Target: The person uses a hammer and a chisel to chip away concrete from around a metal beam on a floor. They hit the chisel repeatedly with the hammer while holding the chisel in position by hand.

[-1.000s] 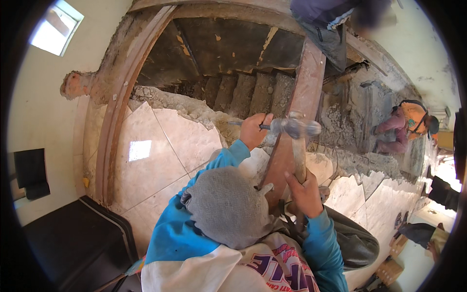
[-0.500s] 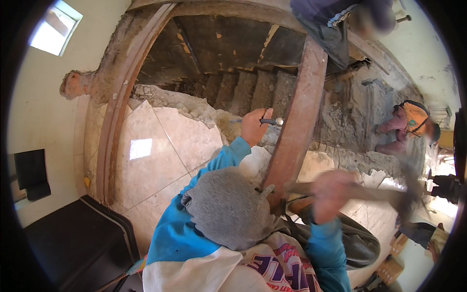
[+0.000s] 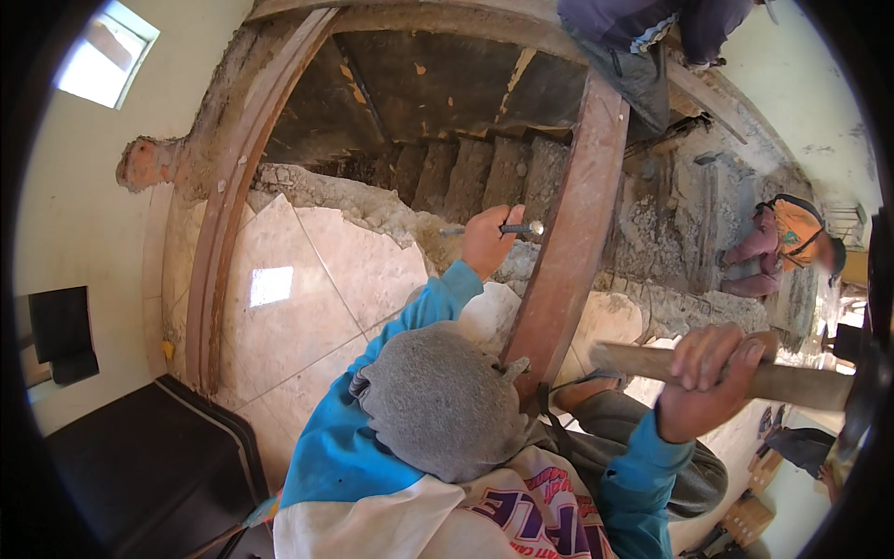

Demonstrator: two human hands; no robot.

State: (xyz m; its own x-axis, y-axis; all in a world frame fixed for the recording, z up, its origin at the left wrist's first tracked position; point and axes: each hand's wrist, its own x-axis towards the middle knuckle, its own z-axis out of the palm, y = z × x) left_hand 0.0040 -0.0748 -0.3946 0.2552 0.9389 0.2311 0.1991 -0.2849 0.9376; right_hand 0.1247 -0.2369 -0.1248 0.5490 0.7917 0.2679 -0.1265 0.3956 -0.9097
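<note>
"checking the left hand (image 3: 486, 244) first: what is being held?"

"a metal chisel (image 3: 515, 228) is being clamped in its closed fingers. the dark shank and round, pale end are being shown right of the fist, while the thin tip is being pointed left over the rough concrete edge (image 3: 321, 189). whether the concrete is being touched cannot be told."

"and the right hand (image 3: 712, 382)?"

"a hammer (image 3: 805, 385) is being gripped by its wooden handle, the fingers being wrapped tightly around it. it is being held well apart from the chisel, lower and to the right. the head is being lost in the dark rim; its form cannot be made out."

"how is the chisel being placed among its surroundings?"

"it is being held just left of the reddish-brown beam (image 3: 573, 224). dusty steps (image 3: 466, 182) are being seen higher in the view, and the tiled floor (image 3: 372, 279) is being bordered by the broken concrete."

"are other people being noted?"

"yes: a person in orange (image 3: 796, 228) is being seen far right, and a person in dark clothing (image 3: 619, 28) is being cut off by the top edge."
</note>
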